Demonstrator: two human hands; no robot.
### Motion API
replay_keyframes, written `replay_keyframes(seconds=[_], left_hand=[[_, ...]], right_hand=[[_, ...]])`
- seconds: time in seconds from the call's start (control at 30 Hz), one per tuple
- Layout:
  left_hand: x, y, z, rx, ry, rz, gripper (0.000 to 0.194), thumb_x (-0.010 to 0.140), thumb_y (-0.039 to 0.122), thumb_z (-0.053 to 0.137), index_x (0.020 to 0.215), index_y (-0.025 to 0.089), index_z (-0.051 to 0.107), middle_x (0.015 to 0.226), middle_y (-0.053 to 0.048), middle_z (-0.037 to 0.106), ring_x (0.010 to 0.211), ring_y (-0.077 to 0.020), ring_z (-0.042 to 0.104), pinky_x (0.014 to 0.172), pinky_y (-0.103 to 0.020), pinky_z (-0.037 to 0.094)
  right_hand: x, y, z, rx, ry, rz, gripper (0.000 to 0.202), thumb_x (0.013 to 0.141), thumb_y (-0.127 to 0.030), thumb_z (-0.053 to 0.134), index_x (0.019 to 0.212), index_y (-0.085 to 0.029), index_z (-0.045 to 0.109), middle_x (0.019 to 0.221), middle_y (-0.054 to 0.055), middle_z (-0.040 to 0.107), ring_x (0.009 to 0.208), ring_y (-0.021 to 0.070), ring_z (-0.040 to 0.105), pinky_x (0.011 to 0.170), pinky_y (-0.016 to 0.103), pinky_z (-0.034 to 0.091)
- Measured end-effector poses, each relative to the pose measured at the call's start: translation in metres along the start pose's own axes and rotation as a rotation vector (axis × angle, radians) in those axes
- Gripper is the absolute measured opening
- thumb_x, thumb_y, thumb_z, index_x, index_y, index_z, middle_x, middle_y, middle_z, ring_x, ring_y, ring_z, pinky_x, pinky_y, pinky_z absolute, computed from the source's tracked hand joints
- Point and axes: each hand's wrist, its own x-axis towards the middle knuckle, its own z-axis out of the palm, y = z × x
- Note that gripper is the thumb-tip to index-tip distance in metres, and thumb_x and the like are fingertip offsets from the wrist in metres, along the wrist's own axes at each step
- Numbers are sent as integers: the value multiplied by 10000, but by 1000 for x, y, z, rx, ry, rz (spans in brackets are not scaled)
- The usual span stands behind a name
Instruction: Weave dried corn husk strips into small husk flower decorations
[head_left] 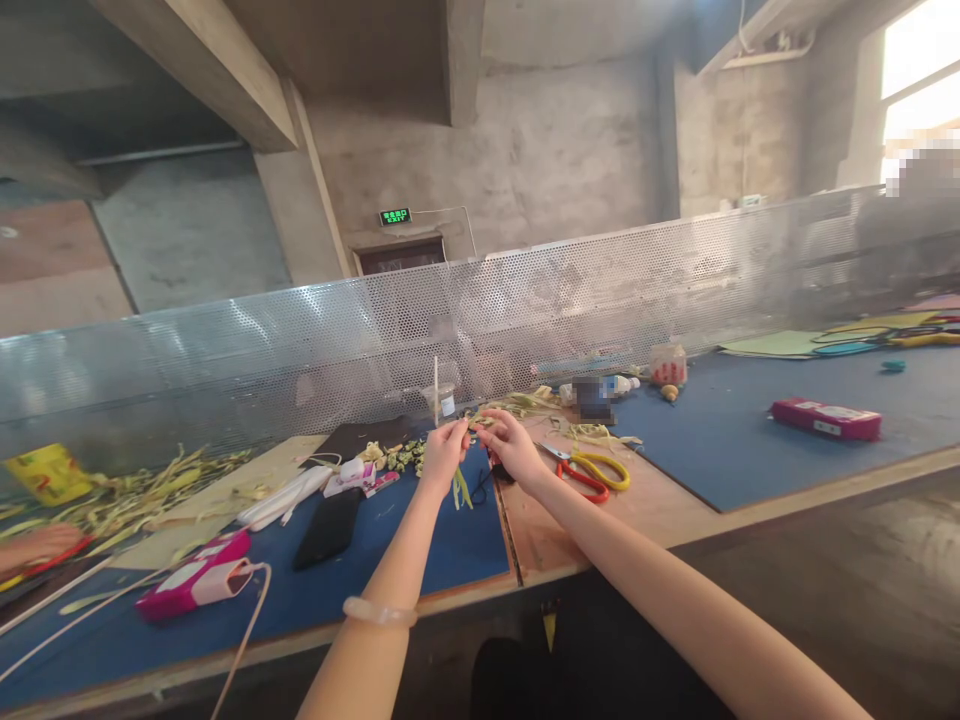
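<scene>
Both hands meet over the worktable, fingers pinched around a thin yellow-green strip, which looks like dried leaf or husk. My left hand [446, 452] is closed on it, and a loose end of the strip [461, 488] dangles beneath. Close beside it, my right hand [511, 446] is also closed on the strip; its fingertips nearly touch the left ones. Scissors [600, 478] with red and yellow handles lie just right of my right wrist. Left of my left hand is a heap of small dark-and-yellow knotted pieces [409, 456]. A black phone [327, 528] rests nearer the front.
A perforated metal screen [360, 320] runs behind the table. Loose strips [169, 495] and another person's hand [41, 548] are at far left. A magenta box [825, 418] lies right; a magenta box [172, 595] with a pink charger and cable sits front left.
</scene>
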Motion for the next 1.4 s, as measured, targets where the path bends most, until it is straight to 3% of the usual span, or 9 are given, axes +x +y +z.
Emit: replay_keyframes(seconds=[0.23, 0.57, 0.77, 1.1, 1.4], left_hand=[[1, -1, 0, -40, -36, -25, 281, 740, 358, 518, 565, 138, 519, 452, 57, 379, 379, -49, 291, 367, -182, 177], [0, 1, 3, -63, -42, -28, 293, 768, 435, 501, 712, 151, 552, 443, 67, 392, 358, -49, 287, 347, -172, 185], [1, 1, 4, -59, -21, -19, 329, 762, 481, 507, 655, 172, 474, 444, 71, 394, 347, -46, 290, 341, -169, 188], [0, 2, 3, -57, -26, -17, 343, 754, 493, 513, 638, 177, 447, 437, 93, 321, 338, -35, 244, 342, -168, 175], [-3, 6, 4, -43, -17, -2, 346, 745, 478, 527, 606, 182, 416, 425, 100, 292, 338, -33, 211, 344, -178, 144]], right_hand=[[-4, -8, 2, 66, -91, 12, 344, 706, -368, 618, 1010, -210, 577, 635, -30, 529, 497, 69, 433, 401, 172, 310], [0, 0, 2, 88, -40, -15, 247, 705, -387, 619, 858, -193, 626, 592, -29, 530, 407, 65, 397, 361, 198, 332], [0, -2, 2, 50, -18, -25, 242, 702, -391, 621, 837, -190, 624, 588, -31, 534, 389, 60, 398, 348, 193, 325], [0, -4, 0, -68, -15, -73, 319, 722, -369, 590, 1001, -215, 575, 663, -28, 530, 445, 70, 404, 406, 200, 346], [-1, -6, 0, -265, 36, -128, 71, 720, -255, 568, 714, -199, 610, 649, -10, 561, 607, 129, 464, 604, 256, 385]])
